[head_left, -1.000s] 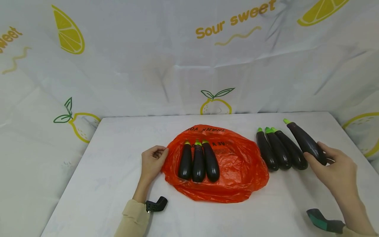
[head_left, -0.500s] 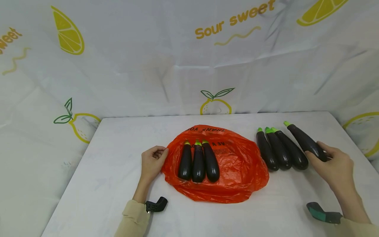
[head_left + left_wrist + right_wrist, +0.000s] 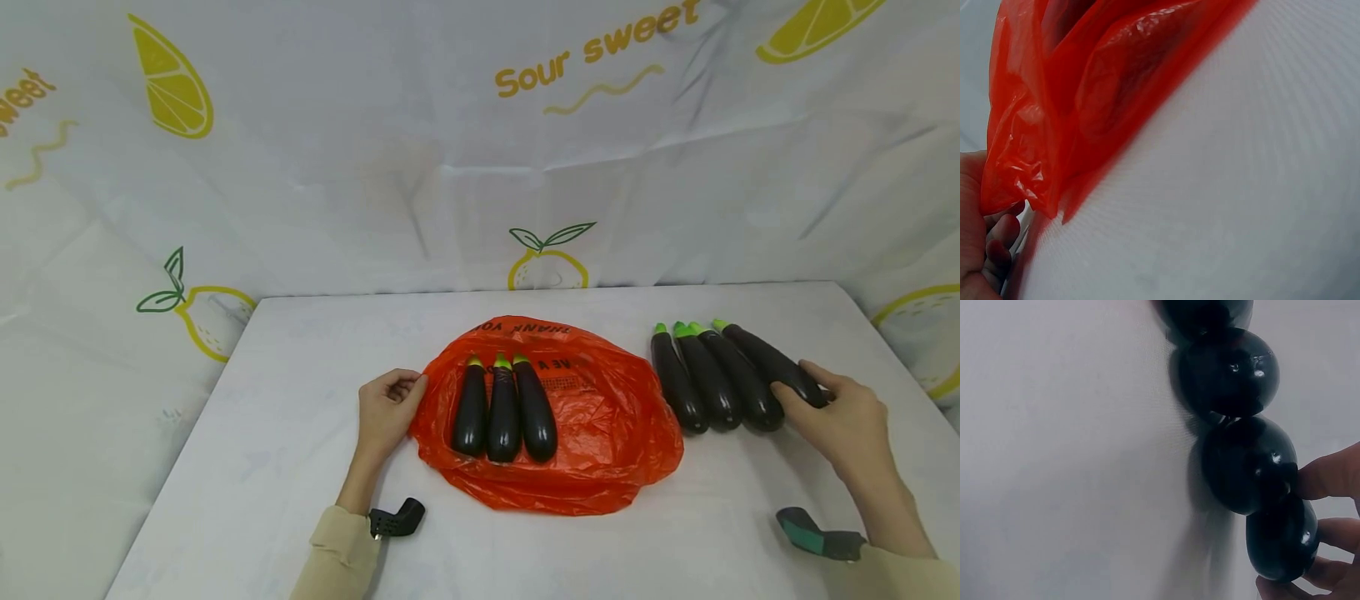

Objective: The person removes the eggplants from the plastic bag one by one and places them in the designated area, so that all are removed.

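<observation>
My left hand (image 3: 386, 410) pinches the left edge of a red plastic bag (image 3: 600, 425), which lies spread with its mouth open on the table. Three dark eggplants (image 3: 504, 412) with green stems lie side by side in the bag's left half. In the left wrist view, the bag's edge (image 3: 1022, 150) hangs from my fingers. At the far right, my right hand (image 3: 843, 412) grips the thick end of an eggplant (image 3: 772, 358). That eggplant lies alongside a row of three others (image 3: 708, 379) right of the bag. The right wrist view shows its rounded end (image 3: 1282, 540) between thumb and fingers.
A white-covered table (image 3: 262, 433) bears everything. Behind it hangs a white cloth (image 3: 337, 167) with lemon prints and lettering. Dark wrist-worn devices show on the left wrist (image 3: 397, 517) and the right wrist (image 3: 817, 533).
My right hand has moved slightly left and lowered its eggplant, whose stem end has come down beside the row. The left hand, the bag and the eggplants in it have stayed put.
</observation>
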Tool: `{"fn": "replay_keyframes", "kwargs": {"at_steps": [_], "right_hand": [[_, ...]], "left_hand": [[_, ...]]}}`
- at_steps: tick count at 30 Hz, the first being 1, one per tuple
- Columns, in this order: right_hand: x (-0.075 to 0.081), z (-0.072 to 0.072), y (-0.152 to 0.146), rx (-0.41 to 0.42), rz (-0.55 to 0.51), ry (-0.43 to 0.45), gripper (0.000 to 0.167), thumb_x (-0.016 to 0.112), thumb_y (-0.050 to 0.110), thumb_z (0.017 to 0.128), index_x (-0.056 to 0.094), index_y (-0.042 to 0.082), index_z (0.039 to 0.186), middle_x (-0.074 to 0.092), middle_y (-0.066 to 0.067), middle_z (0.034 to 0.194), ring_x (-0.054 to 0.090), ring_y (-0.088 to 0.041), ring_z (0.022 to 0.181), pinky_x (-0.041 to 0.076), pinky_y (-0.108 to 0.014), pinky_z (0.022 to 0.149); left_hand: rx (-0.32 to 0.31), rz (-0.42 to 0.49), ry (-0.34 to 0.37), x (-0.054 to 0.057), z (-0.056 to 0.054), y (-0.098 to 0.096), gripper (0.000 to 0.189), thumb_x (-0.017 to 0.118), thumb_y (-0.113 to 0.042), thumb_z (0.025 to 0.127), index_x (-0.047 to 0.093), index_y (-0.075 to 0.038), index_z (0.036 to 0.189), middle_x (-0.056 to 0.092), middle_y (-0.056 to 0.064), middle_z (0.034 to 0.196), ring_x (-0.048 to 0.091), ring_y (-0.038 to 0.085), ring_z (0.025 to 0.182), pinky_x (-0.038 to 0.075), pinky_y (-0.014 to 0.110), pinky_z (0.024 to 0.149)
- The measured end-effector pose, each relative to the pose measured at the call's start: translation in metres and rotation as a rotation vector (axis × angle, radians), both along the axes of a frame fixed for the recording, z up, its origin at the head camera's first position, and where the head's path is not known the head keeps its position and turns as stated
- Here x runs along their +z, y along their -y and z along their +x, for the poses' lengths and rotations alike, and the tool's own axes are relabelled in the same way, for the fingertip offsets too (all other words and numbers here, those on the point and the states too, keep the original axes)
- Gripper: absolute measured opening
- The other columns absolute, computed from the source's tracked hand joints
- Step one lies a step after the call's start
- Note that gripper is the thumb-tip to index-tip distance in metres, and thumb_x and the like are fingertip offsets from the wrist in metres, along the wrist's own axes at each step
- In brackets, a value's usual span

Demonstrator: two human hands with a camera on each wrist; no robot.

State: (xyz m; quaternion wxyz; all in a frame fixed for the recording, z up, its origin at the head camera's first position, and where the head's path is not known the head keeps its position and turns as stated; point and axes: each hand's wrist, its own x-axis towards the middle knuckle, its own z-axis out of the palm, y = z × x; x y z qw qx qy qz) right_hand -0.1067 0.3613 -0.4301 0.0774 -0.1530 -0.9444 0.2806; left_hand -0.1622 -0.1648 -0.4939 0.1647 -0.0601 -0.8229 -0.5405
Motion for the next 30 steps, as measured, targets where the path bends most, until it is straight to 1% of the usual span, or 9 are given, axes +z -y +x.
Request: {"fn": "replay_keyframes", "kwargs": {"at_steps": [5,9,13,15,16,18,23,27,30], "right_hand": [[-0.0013,0.0004,-0.0022,0.01,0.007,0.017,0.064,0.062,0.028,0.095,0.048,-0.016,0.14,0.055,-0.052,0.118,0.062,-0.055,0.089,0.037,-0.022,0.05],[-0.0019,0.0003,-0.0021,0.008,0.0,0.037,0.064,0.06,0.027,0.097,0.046,-0.015,0.143,0.051,-0.053,0.123,0.058,-0.063,0.103,0.039,-0.025,0.055],[-0.0021,0.0011,-0.0018,-0.004,-0.016,0.063,0.064,0.058,0.03,0.1,0.043,-0.012,0.146,0.048,-0.051,0.13,0.05,-0.067,0.116,0.051,-0.047,0.065],[-0.0021,0.0021,-0.0023,-0.009,-0.019,0.064,0.065,0.057,0.031,0.1,0.042,-0.011,0.147,0.047,-0.05,0.133,0.049,-0.067,0.118,0.051,-0.056,0.072],[-0.0023,0.0026,-0.0025,-0.012,-0.017,0.062,0.066,0.057,0.032,0.1,0.042,-0.011,0.147,0.047,-0.049,0.134,0.049,-0.067,0.118,0.051,-0.057,0.074],[-0.0029,0.0037,-0.0033,-0.018,-0.009,0.054,0.065,0.058,0.033,0.1,0.044,-0.011,0.146,0.048,-0.048,0.135,0.05,-0.066,0.118,0.05,-0.049,0.07],[-0.0063,0.0052,-0.0056,-0.028,0.005,0.03,0.061,0.06,0.03,0.099,0.049,-0.012,0.142,0.052,-0.046,0.132,0.054,-0.064,0.115,0.036,-0.022,0.061],[-0.0086,0.0055,-0.006,-0.023,-0.009,0.003,0.058,0.061,0.028,0.098,0.052,-0.012,0.14,0.054,-0.044,0.132,0.055,-0.063,0.113,0.031,-0.01,0.055],[-0.0088,0.0057,-0.0049,-0.024,-0.02,-0.004,0.058,0.061,0.028,0.098,0.052,-0.012,0.139,0.054,-0.043,0.132,0.056,-0.062,0.113,0.03,-0.007,0.053]], "left_hand": [[0.002,0.003,0.004,0.0005,-0.0001,-0.0002,0.008,0.076,-0.014,0.091,0.077,-0.006,0.087,0.067,0.009,0.072,0.054,0.008,0.065,0.046,0.015,0.061],[-0.001,-0.001,0.008,0.0017,0.0004,-0.0008,0.008,0.076,-0.013,0.091,0.077,-0.006,0.087,0.067,0.009,0.072,0.054,0.009,0.065,0.046,0.015,0.06],[-0.002,-0.005,0.005,0.0015,0.0001,-0.001,0.008,0.076,-0.013,0.092,0.077,-0.006,0.087,0.066,0.009,0.072,0.054,0.009,0.065,0.046,0.015,0.06],[-0.001,-0.004,0.001,0.0011,0.0,-0.0008,0.008,0.076,-0.013,0.092,0.077,-0.007,0.087,0.066,0.009,0.071,0.054,0.009,0.065,0.045,0.015,0.06],[-0.001,-0.005,-0.001,0.0009,0.0,-0.0007,0.008,0.076,-0.013,0.092,0.077,-0.007,0.087,0.066,0.009,0.071,0.053,0.009,0.065,0.045,0.015,0.06],[-0.002,-0.003,-0.004,0.0005,0.0001,-0.0004,0.008,0.076,-0.014,0.092,0.077,-0.007,0.087,0.066,0.009,0.071,0.053,0.009,0.065,0.045,0.015,0.06],[-0.004,-0.002,-0.007,0.0007,0.0002,-0.0002,0.008,0.076,-0.014,0.092,0.077,-0.007,0.088,0.066,0.009,0.071,0.053,0.009,0.065,0.045,0.014,0.06],[0.0,-0.006,0.003,0.0014,0.0005,-0.0006,0.008,0.076,-0.014,0.092,0.077,-0.007,0.088,0.067,0.009,0.072,0.054,0.009,0.065,0.046,0.015,0.061],[0.0,-0.011,0.007,0.0018,0.0005,-0.0009,0.008,0.076,-0.013,0.092,0.077,-0.006,0.088,0.067,0.009,0.073,0.054,0.009,0.065,0.046,0.015,0.061]]}}
